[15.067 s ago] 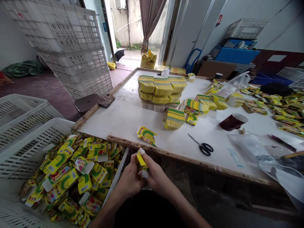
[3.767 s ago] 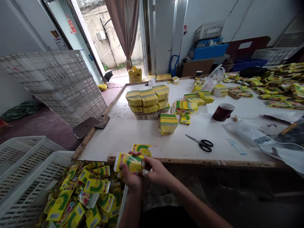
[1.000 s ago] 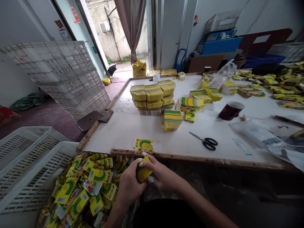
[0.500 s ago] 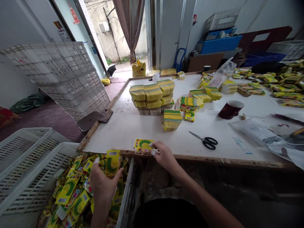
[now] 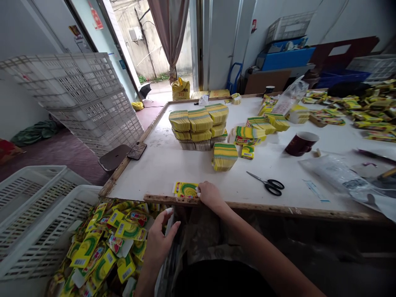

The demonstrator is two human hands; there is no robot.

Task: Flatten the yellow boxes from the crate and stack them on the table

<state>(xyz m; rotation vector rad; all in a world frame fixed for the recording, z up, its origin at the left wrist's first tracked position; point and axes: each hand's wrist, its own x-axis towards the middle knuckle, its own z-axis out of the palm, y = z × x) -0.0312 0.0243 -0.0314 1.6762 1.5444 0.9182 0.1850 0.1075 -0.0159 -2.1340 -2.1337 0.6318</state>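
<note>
My right hand (image 5: 209, 194) rests at the table's near edge, fingertips pressed on a small flat pile of yellow-green packets (image 5: 185, 189). Over the rim of the white crate (image 5: 37, 231), my left hand (image 5: 159, 241) hovers with fingers spread and nothing in them, just right of the loose yellow-green packets in the crate (image 5: 105, 243). Both hands wear white tape on some fingertips.
Stacked packet bundles (image 5: 198, 126) and a single bundle (image 5: 224, 156) stand mid-table. Scissors (image 5: 267, 185), a dark mug (image 5: 300, 143), clear plastic bags (image 5: 337, 175) and more packets lie to the right. A phone (image 5: 137, 150) sits on the left edge. White crates (image 5: 77, 95) lean behind.
My left hand has let go of the packet it held over the crate and now hangs open. The right hand stays on the small pile at the table edge.
</note>
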